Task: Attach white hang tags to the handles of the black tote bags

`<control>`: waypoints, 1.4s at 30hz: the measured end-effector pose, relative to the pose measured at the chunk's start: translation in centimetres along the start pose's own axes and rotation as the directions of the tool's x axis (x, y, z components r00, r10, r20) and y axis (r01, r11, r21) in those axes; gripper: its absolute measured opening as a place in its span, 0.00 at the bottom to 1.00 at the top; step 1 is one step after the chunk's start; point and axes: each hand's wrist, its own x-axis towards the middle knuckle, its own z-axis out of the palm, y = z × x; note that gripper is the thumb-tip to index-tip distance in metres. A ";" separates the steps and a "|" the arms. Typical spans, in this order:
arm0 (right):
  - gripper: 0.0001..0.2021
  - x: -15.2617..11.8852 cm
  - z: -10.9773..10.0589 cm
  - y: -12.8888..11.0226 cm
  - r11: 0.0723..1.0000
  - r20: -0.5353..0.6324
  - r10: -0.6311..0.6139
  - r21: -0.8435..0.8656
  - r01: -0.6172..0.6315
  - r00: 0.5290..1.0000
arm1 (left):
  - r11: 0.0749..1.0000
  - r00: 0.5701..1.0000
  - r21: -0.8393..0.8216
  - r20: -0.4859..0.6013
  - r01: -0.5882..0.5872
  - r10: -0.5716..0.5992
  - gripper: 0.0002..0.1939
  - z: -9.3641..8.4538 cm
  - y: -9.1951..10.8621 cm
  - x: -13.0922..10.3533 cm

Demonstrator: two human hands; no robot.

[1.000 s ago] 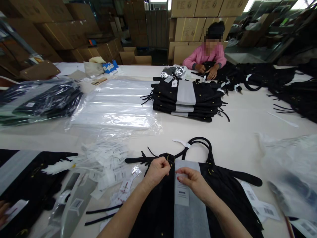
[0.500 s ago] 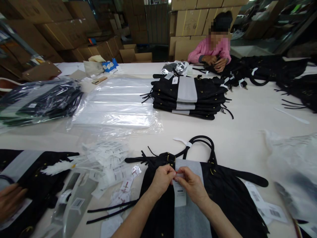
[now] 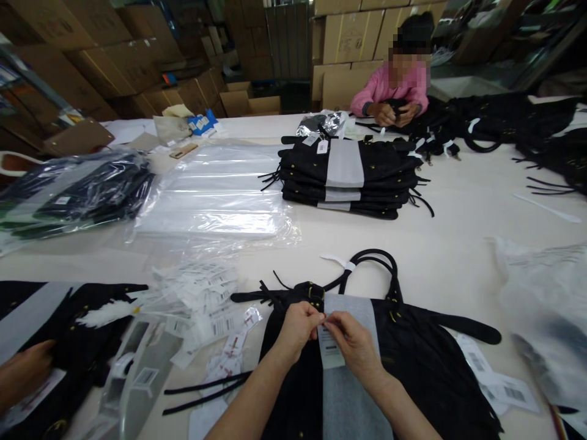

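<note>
Your left hand [image 3: 297,333] and right hand [image 3: 356,343] pinched a white rectangular paper tag [image 3: 329,353] up top — equally near, its long axis ran toward you.

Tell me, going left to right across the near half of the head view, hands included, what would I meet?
Another person's hand, grey plastic holder, left hand, right hand, clear plastic pile.
</note>
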 end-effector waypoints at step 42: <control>0.06 1.6 0.5 -0.2 0.976 0.008 0.159 -0.153 -0.156 0.987 | 0.611 0.948 0.770 -0.026 -0.183 0.316 0.12 1.3 -1.3 -0.6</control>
